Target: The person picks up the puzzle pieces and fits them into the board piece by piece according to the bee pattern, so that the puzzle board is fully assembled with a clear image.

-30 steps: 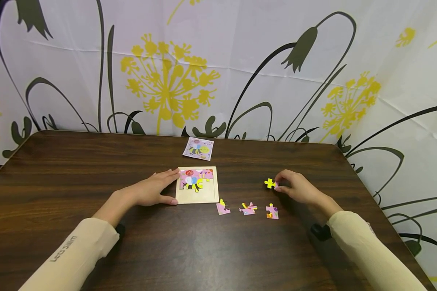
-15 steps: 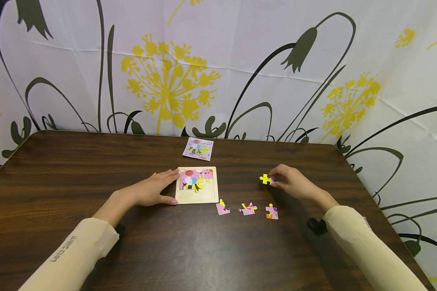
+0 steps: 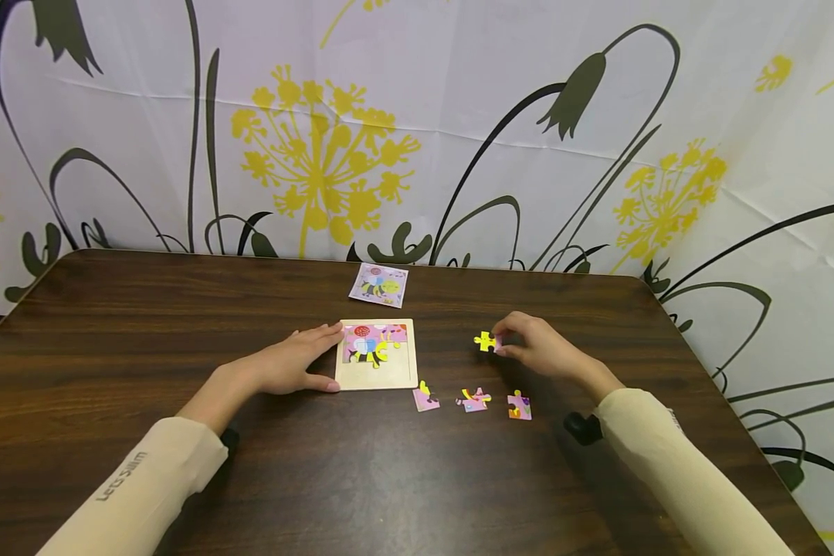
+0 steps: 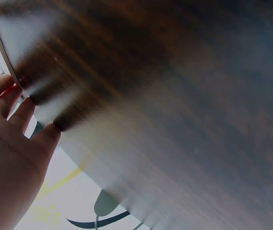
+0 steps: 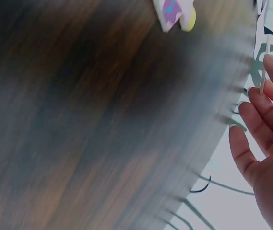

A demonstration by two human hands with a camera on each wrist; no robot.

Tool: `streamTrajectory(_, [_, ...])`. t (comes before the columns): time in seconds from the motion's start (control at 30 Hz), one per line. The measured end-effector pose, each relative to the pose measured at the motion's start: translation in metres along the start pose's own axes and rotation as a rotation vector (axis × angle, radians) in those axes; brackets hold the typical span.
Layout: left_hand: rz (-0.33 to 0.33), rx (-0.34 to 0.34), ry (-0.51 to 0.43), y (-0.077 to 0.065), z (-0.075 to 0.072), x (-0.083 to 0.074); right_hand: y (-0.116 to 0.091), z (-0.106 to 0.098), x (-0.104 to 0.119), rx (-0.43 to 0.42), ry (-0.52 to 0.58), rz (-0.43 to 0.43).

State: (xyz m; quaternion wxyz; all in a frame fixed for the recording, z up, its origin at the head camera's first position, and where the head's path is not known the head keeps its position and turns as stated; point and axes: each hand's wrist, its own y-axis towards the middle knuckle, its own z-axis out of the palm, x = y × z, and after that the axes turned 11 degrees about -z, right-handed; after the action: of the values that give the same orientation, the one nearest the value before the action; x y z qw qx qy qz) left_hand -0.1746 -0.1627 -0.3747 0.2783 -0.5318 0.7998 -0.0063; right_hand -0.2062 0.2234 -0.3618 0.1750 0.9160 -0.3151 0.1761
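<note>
In the head view, the right hand pinches a yellow jigsaw piece between thumb and fingertips, just above the table or at its surface; I cannot tell which. The right wrist view has that piece edge-on as a thin strip at the fingers. The left hand rests on the table, fingers extended, with fingertips and thumb touching the left side of a wooden puzzle tray. Joined pieces with part of a bee picture fill the tray's upper part; its lower part shows bare wood.
Three loose jigsaw pieces lie in a row near the tray: a pink-and-yellow one, a middle one and a pink one. A bee picture card lies behind the tray. A flowered curtain hangs beyond the table's far edge.
The right hand has moved left toward the tray, carrying the yellow jigsaw piece. The left hand, tray and loose pieces have stayed put.
</note>
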Motion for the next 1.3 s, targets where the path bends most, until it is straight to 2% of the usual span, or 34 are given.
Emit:
streamTrajectory(0.73, [0.018,-0.010,0.002,-0.004,-0.003,-0.005,0.053,0.030,0.027,0.098,0.013,-0.061])
streamTrajectory(1.07, [0.005,0.002,0.004,-0.003,-0.002,-0.004,0.077,0.046,0.045,0.160,-0.002,-0.096])
streamTrajectory(1.3, [-0.006,0.010,0.005,-0.003,-0.003,-0.004,0.086,0.054,0.052,0.176,-0.015,-0.104])
